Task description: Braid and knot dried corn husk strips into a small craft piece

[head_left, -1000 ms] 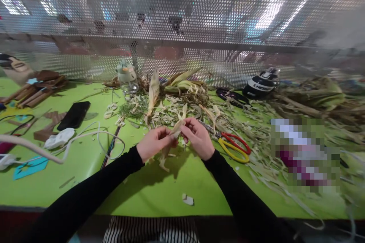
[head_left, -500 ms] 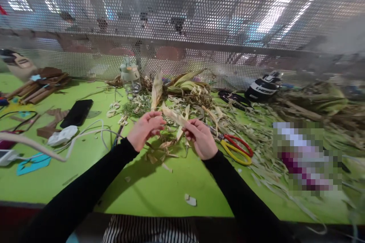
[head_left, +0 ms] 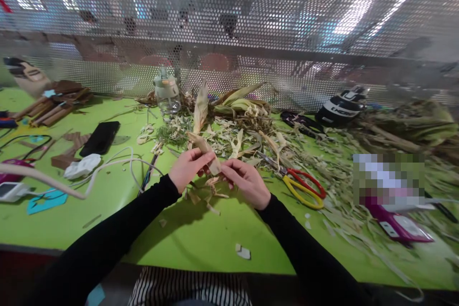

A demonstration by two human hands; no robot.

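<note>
A pale strip of corn husk point(head_left: 206, 147) is held between my two hands, above the front part of the husk scraps. My left hand point(head_left: 188, 167) pinches its middle between thumb and fingers. At the strip's lower right end, the fingertips of my right hand point(head_left: 247, 181) are pressed together on it. Behind the strip stands an upright dried husk point(head_left: 201, 107). Scissors with red and yellow handles point(head_left: 304, 187) lie to the right of my right hand, blades among the scraps.
Husk scraps point(head_left: 344, 210) cover much of the green table point(head_left: 215, 239). A clear bottle point(head_left: 167, 93) and black bottle point(head_left: 340, 107) stand by the perforated metal screen point(head_left: 251, 24). Left are a phone point(head_left: 100, 137), white cables and brown sticks point(head_left: 53, 105).
My left hand has closed on the husk strip, which it was beside before. The strip has shifted left and tilted more steeply. The camera view has moved slightly.
</note>
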